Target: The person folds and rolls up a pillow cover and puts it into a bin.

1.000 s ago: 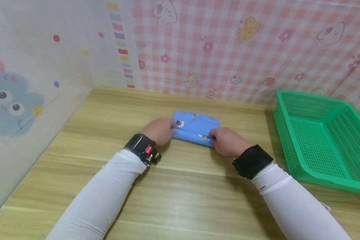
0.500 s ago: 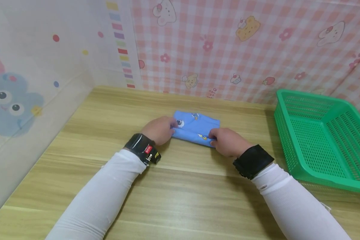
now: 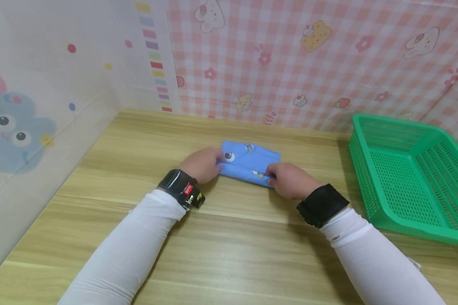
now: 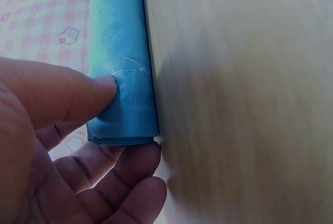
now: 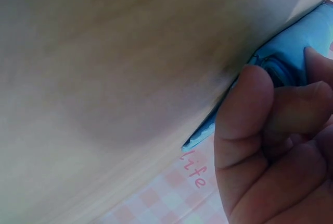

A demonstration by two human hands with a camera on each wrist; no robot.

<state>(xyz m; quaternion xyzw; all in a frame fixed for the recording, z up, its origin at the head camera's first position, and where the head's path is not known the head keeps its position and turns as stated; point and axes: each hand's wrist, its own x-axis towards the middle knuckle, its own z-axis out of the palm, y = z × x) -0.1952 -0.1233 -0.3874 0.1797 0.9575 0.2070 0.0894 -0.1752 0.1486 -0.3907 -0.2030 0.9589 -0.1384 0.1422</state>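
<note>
A light blue printed cloth point(image 3: 252, 159) with small cartoon figures lies on the wooden table point(image 3: 229, 254). Its near edge is rolled into a thick tube; the far part lies flat. My left hand point(image 3: 202, 165) holds the left end of the roll. In the left wrist view the thumb presses on the rolled cloth point(image 4: 122, 41), above a line of stitching, with the fingers curled at its end. At the right end, my right hand point(image 3: 293, 181) grips the roll between thumb and fingers. The right wrist view shows layers of the cloth point(image 5: 296, 47) partly hidden behind those fingers.
A green plastic basket point(image 3: 360, 178) with mesh walls stands on the right, beyond the right forearm. Behind the table hangs a pink checked sheet point(image 3: 282, 76), and a pale printed sheet point(image 3: 87, 72) covers the left side. Black bands point(image 3: 322, 205) circle both wrists.
Almost nothing differs. Both hands stay at the ends of the roll, with only tiny shifts, and the basket has not moved.
</note>
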